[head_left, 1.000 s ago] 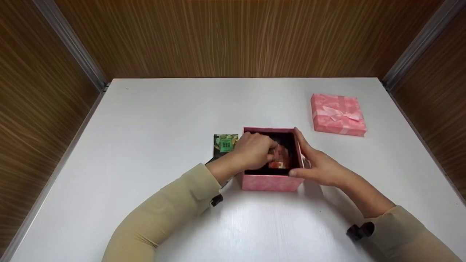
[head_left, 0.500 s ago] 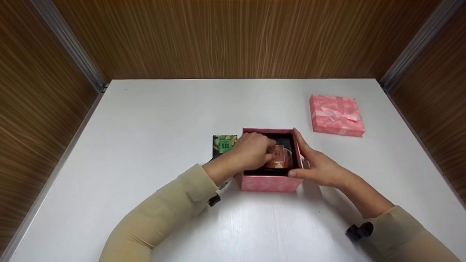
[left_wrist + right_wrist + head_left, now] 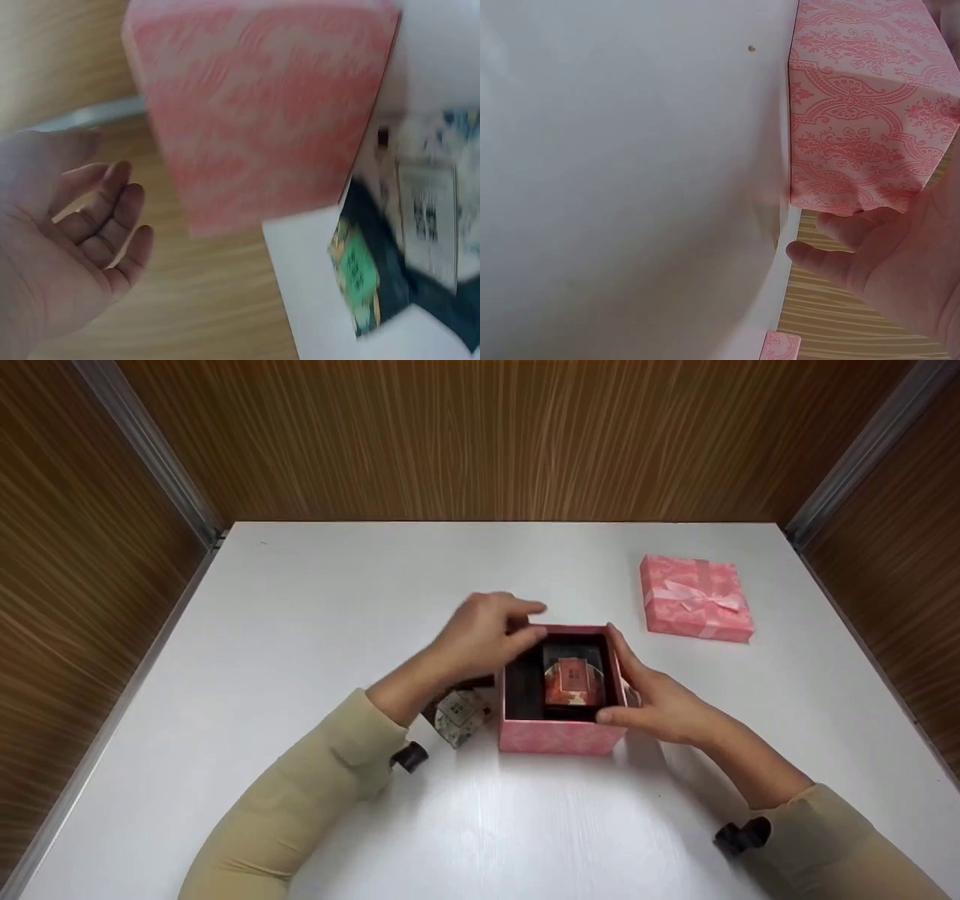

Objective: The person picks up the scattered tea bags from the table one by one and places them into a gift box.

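A pink gift box [image 3: 559, 737] with a black inside stands uncovered at the middle of the table. Inside it on the right lies a small dark pack with a red label [image 3: 574, 676]; the black floor shows at its left. My right hand [image 3: 660, 709] holds the gift box by its right side, thumb at the front corner and fingers along the wall. Over the box's left back corner hovers my left hand [image 3: 487, 634], loosely bent and holding nothing. Left of the box lie a pale floral pack [image 3: 459, 716] and a dark green-labelled pack [image 3: 358, 270], the latter hidden by my left arm in the head view.
The pink lid [image 3: 697, 598] with its ribbon bow rests at the back right of the white table [image 3: 337, 585]. Wood-grain panels [image 3: 480, 442] wall the table at the back and both sides.
My left hand has come up out of the gift box, leaving the red-labelled pack inside, and moved left and back. The right hand has stayed on the box.
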Motion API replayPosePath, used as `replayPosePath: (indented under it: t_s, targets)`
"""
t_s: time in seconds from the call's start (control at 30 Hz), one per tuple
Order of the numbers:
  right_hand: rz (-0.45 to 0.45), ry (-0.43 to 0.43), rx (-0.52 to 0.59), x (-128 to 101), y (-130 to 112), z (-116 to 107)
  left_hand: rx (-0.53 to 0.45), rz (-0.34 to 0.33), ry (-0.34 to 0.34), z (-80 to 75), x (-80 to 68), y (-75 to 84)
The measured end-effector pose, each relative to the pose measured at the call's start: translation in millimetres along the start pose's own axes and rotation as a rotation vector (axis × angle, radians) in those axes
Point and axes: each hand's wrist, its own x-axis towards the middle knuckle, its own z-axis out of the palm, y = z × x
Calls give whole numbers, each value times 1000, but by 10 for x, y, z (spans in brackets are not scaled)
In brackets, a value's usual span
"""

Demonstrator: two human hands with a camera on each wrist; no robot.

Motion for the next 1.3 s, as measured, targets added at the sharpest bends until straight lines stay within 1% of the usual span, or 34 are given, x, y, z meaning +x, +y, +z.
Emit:
replayPosePath:
  t_s: [0.07,0.13,0.2,0.27,0.33,0.43,0.53,0.6,0.7,0.8,0.97,1.07,1.3]
  targets:
    - [10,-1,1,-3,7,1,-48,-9,60,-93,-15,-89]
    - [13,0,-5,-4,16,5,-80,-40,103,-168,-38,-201]
    - [11,0,-5,-3,23,6,-100,-84,129,-221,-68,-337]
    - [7,-2,0,0,27,8,-104,-130,138,-249,-102,-487]
    - [-1,-5,8,3,24,10,-104,-176,127,-258,-139,-639]
    - [-11,-6,11,5,17,10,-98,-242,86,-244,-191,-845]
    - [-17,-3,3,4,11,12,-98,-291,31,-212,-242,-1008]
    - [-18,-2,3,1,9,14,-94,-313,-7,-182,-274,-1088]
    - [-13,-2,4,-6,7,17,-80,-337,-56,-122,-316,-1169]
    - [-3,-1,3,-8,6,16,-57,-350,-83,-61,-346,-1220]
    - [-10,-2,-2,-2,2,12,-18,-349,-104,-5,-380,-1256]
    - [-17,-2,-5,-2,3,11,12,-327,-116,17,-391,-1270]
    - [-9,-1,-7,5,10,2,79,-322,-115,57,-390,-1288]
